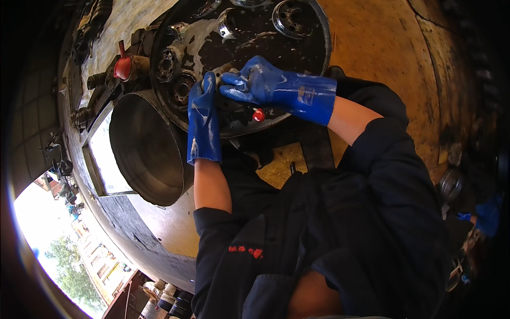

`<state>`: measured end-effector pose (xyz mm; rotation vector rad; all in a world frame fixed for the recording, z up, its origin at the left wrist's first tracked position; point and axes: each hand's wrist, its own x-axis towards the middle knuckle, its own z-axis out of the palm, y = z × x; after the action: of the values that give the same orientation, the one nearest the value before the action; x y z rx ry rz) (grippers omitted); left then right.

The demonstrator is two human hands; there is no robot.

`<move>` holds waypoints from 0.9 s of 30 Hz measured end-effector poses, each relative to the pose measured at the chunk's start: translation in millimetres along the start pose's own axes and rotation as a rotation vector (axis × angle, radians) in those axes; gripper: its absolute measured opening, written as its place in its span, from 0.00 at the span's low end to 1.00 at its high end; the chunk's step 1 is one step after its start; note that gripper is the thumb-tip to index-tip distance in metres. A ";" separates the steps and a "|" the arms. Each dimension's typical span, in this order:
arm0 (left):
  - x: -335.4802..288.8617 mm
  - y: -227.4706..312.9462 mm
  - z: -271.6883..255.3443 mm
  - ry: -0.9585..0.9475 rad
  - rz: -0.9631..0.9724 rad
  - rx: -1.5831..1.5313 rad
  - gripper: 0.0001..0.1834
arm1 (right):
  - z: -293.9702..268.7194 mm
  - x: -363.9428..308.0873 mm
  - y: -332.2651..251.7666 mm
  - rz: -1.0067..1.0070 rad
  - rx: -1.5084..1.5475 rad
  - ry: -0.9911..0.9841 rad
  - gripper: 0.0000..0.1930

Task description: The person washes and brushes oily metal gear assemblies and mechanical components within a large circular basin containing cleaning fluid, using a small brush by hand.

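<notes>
Both my hands wear long blue rubber gloves and meet over a large round black pan (324, 53) with dark, oily-looking contents. My left hand (203, 93) is closed, its fingers pressed together. Beside it on the right, my right hand (252, 80) is curled with its fingers bent toward the left one. A pale metal bit shows between the two gloves, but the gloves hide most of it and its kind cannot be made out. Ring-shaped metal parts lie in the pan: a dark one (183, 87) by my left hand and a shiny one (289, 20) at the far right.
A small red thing (258, 115) sits in the pan's near side. Left of the pan are a red funnel-like piece (122, 68) and a wide open metal drum (143, 154). Brown, stained floor (382, 48) stretches to the right. Another person's blue-gloved hand (465, 217) shows far right.
</notes>
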<state>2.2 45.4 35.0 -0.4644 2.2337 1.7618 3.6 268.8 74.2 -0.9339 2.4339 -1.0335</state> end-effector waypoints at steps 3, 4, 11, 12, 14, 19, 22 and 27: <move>-4.0 8.5 10.3 0.134 0.154 0.630 0.31 | 21.4 37.4 23.0 0.256 -0.031 -0.107 0.17; -8.4 7.7 16.7 0.178 0.203 0.617 0.32 | 29.0 20.6 27.9 0.296 0.036 0.093 0.18; -10.3 4.1 4.1 0.204 0.206 0.525 0.27 | -14.1 -29.7 0.7 0.309 0.541 0.278 0.10; -8.0 1.2 2.6 0.182 0.196 0.477 0.26 | -11.5 -31.2 9.2 0.115 0.378 0.338 0.09; -5.0 -4.2 -0.4 0.164 0.183 0.428 0.26 | -21.8 -35.3 13.2 0.047 0.254 0.220 0.11; -3.7 -1.5 0.3 0.108 0.203 0.376 0.27 | -28.7 -36.6 23.2 0.514 0.353 0.107 0.21; -9.7 9.8 6.4 0.144 0.093 0.408 0.28 | -27.0 -43.2 13.6 0.156 0.232 0.152 0.18; 4.0 -10.4 0.4 0.167 0.152 0.434 0.30 | 31.9 -32.4 43.1 0.094 0.744 0.308 0.17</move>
<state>2.6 43.2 24.1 -0.3645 2.7349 1.2770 25.0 297.0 22.6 -0.4199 1.9838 -1.9559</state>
